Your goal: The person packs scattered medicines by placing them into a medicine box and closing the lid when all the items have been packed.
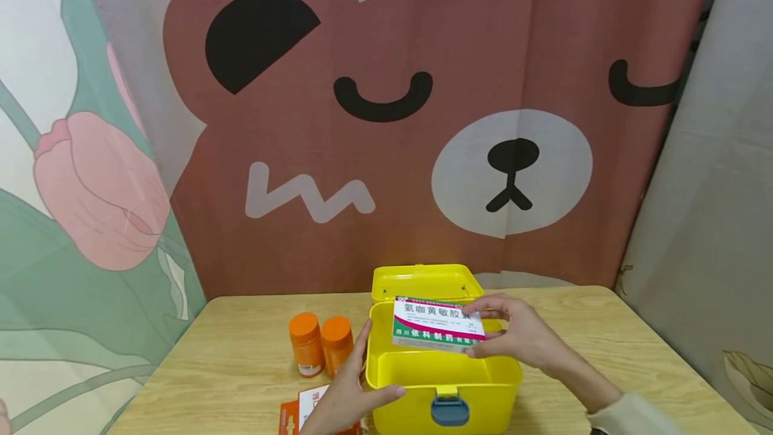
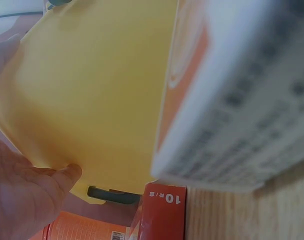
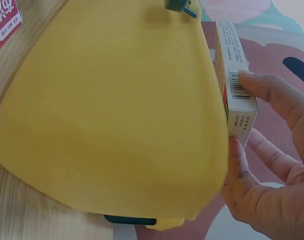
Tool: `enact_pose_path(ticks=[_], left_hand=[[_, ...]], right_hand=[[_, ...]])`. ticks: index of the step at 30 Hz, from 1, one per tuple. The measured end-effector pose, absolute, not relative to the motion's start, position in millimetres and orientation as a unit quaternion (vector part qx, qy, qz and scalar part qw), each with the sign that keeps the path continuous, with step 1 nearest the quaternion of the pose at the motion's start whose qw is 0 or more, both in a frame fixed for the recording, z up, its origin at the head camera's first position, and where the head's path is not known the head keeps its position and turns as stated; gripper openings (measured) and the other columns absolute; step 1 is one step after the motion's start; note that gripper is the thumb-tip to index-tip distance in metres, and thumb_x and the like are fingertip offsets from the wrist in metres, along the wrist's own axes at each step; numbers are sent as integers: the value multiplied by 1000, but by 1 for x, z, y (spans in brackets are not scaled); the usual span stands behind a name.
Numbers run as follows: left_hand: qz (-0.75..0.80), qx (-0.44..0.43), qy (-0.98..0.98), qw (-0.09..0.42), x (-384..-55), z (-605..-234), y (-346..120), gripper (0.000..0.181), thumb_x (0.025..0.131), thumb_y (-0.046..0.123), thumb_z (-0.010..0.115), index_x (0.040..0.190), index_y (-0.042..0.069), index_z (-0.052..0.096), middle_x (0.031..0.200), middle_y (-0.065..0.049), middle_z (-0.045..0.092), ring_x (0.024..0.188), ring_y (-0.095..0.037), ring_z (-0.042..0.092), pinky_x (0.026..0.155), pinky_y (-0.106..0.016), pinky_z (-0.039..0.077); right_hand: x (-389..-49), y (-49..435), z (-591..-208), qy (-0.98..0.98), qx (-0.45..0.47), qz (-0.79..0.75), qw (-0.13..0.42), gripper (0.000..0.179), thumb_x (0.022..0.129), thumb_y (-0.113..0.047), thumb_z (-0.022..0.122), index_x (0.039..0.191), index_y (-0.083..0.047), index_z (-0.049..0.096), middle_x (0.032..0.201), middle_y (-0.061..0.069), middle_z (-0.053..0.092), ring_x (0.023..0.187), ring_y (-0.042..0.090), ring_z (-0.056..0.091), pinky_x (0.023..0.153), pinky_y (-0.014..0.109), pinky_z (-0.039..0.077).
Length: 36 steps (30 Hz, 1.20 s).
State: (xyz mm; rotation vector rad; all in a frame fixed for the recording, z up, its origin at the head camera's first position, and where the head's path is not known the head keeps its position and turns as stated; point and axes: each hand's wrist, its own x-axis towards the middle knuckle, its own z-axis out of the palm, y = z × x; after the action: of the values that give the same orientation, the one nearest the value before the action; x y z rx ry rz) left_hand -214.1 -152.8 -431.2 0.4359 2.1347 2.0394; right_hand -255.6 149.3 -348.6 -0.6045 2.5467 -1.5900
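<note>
A white, green and magenta medicine box is tilted over the opening of a yellow plastic storage box, whose lid stands raised at the back. My right hand pinches the medicine box at its right end, thumb on the near edge and fingers on the far one. In the right wrist view, the thumb presses by the barcode on the carton's side. My left hand rests against the storage box's left side, fingers stretched along the wall and thumb extended across the front left corner.
Two orange bottles with orange caps stand left of the storage box. Red and white medicine cartons lie in front of them, partly behind my left hand. A grey latch is on the storage box's front. A bear-print curtain hangs behind the wooden table.
</note>
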Motion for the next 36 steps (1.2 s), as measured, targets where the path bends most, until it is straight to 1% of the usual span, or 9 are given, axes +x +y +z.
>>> enact_pose_path(ticks=[6,11,17,21,25,30,33,36], left_hand=[[664,146,730,68,-214,-431,-154,108,84,31,77,157,20,-2,151,-20,28,121,-38,49,92,-43,51],[652,134,744,62,-214,-430,-153,108,84,33,78,157,18,0,153,-17,28,123,-36,47,96,-48,47],[641,130,754,58,-214,-429,-153,109,83,36,78,157,18,1,150,-17,33,123,-34,47,99,-51,43],[642,135,753,55,-214,-430,-153,108,83,34,78,157,18,1,149,-16,35,122,-33,48,100,-52,42],[642,133,753,56,-215,-431,-153,107,84,34,77,157,18,1,150,-15,33,121,-30,49,100,-50,42],[638,142,755,53,-215,-431,-153,105,85,30,77,157,20,1,151,-14,33,118,-25,51,97,-45,46],[643,147,750,54,-215,-432,-153,106,84,27,78,157,21,1,150,-14,33,116,-24,53,94,-42,49],[644,140,750,56,-215,-432,-153,107,84,27,78,157,21,1,150,-15,32,117,-25,52,94,-43,49]], right_hand=[[-256,139,-352,840,-202,-502,38,53,65,-22,91,112,-11,69,128,11,54,109,34,53,76,34,56],[-258,131,-356,848,-205,-488,46,53,62,-21,92,108,-12,69,130,13,51,113,38,52,76,36,57],[-262,124,-362,855,-204,-473,59,51,61,-19,93,105,-13,68,127,12,52,111,36,54,76,38,57],[-265,121,-365,862,-212,-456,64,50,59,-18,94,101,-13,66,124,11,54,109,34,55,81,43,55],[-268,118,-367,867,-224,-441,67,49,59,-16,94,98,-12,65,118,9,57,105,34,57,85,48,53],[-272,114,-372,873,-233,-421,81,50,57,-12,94,95,-10,62,106,4,60,99,31,56,83,47,53],[-275,112,-375,877,-234,-411,86,50,56,-11,95,94,-9,62,103,3,60,98,30,57,84,48,52],[-278,109,-377,884,-233,-396,86,50,55,-10,95,91,-9,61,101,2,60,96,29,57,86,49,51]])
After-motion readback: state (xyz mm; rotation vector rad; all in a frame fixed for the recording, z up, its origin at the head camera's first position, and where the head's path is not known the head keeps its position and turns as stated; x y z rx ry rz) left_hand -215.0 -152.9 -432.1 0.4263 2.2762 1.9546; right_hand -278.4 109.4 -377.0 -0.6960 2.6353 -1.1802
